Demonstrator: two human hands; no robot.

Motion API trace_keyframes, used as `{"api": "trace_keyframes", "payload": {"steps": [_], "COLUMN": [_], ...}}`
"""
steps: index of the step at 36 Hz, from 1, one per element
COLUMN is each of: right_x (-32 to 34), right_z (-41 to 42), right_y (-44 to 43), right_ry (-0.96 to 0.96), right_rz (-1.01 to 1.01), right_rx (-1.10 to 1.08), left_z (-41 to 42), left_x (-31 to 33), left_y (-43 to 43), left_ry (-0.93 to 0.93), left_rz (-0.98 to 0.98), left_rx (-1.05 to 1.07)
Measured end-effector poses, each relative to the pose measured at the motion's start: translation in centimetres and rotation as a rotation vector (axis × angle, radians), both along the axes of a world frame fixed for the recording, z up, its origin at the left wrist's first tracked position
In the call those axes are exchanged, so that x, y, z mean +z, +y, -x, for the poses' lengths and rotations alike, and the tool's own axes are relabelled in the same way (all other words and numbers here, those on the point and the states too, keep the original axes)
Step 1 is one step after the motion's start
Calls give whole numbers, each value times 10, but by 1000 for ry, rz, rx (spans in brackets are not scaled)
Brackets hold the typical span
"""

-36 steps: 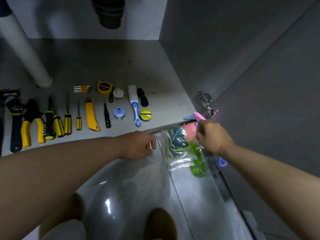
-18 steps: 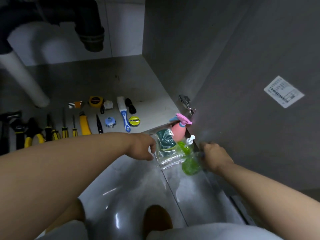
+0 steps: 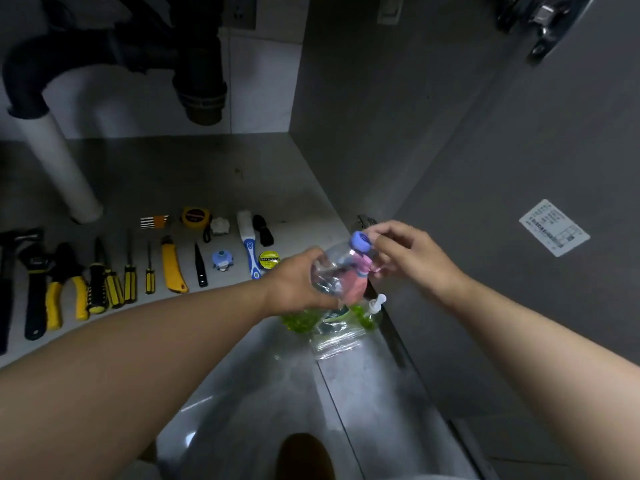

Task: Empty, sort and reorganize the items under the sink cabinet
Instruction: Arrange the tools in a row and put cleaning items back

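Where the cabinet floor (image 3: pixel 207 174) meets the open cabinet door (image 3: pixel 519 150), centre-right of frame, grips clear bottle (image 3: pixel 327 271) with left hand (image 3: pixel 294 284). Fingers wrapped round the body. Holds it lifted off the floor and tilted, blue cap (image 3: pixel 360 241) toward upper right. Pinches at that cap with right hand (image 3: pixel 412 259), thumb and forefinger closed together on it. Probably the cap, anyway: blurred there, could be the pink part behind. Pink bottle (image 3: pixel 358 284) directly behind the clear one, partly seen through the plastic. Just below both hands: green soap dispenser (image 3: pixel 363 315) with white pump, upright, against the door's lower edge. Touching it on the lower side, clear zip bag (image 3: pixel 337 342) flat on shiny tile floor (image 3: pixel 259 393).

Lined up along front of cabinet floor, left edge to centre:
- hammer (image 3: pixel 5 282)
- wrench (image 3: pixel 34 292)
- yellow-handled pliers (image 3: pixel 65 271)
- screwdrivers (image 3: pixel 98 282)
- yellow utility knife (image 3: pixel 173 268)
- blue-handled brush (image 3: pixel 250 247)
- yellow tape roll (image 3: pixel 269 259), just beside left hand

One row back: tape measure (image 3: pixel 195 216). Upper left: white drain pipe (image 3: pixel 59 161) slanting down to cabinet floor, black trap (image 3: pixel 201 74) hanging above. Right of frame: white label (image 3: pixel 554 227) stuck on the door.
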State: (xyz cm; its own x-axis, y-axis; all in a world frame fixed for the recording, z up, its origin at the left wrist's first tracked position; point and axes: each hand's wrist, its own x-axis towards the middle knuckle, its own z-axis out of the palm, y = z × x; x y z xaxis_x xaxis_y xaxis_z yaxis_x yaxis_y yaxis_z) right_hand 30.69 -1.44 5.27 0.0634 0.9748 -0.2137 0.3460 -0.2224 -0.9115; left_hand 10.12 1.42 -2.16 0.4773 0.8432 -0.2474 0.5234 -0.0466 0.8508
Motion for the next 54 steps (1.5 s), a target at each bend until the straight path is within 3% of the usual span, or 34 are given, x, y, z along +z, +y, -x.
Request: {"api": "trace_keyframes", "payload": {"steps": [2, 5, 6, 11, 15, 23, 28, 33, 38, 45, 54], "right_x": [-29, -78, -91, -132, -141, -92, -38, 3, 6, -45, -90], "right_z": [-13, -38, -43, -45, -40, -33, -25, -8, 9, 25, 16], "right_y": [6, 8, 6, 6, 1, 5, 35, 94, 161, 239, 273], "right_ry": [-140, -809, -920, -1040, -1133, -1248, -1278, -1151, -1104, -1032, -958], "right_rz": [65, 248, 314, 397, 351, 235, -65, -300, -256, -146, -90], "right_rx": [-25, 241, 309, 354, 294, 417, 282, 132, 105, 39, -109], "left_z": [13, 30, 33, 41, 40, 36, 38, 51, 69, 96, 111], "left_x": [-8, -18, -22, -35, -39, -33, -32, -33, -40, -54, -73], "left_y": [8, 13, 14, 10, 9, 20, 30, 43, 53, 71, 81], "left_ry": [-23, -50, -62, -79, -89, -126, -126, -239, -318, -329, -359], "left_rz": [13, 54, 73, 140, 184, 164, 59, 83, 95, 119, 93], "left_rx": [113, 227, 246, 251, 233, 274, 444, 593, 725, 752, 739]}}
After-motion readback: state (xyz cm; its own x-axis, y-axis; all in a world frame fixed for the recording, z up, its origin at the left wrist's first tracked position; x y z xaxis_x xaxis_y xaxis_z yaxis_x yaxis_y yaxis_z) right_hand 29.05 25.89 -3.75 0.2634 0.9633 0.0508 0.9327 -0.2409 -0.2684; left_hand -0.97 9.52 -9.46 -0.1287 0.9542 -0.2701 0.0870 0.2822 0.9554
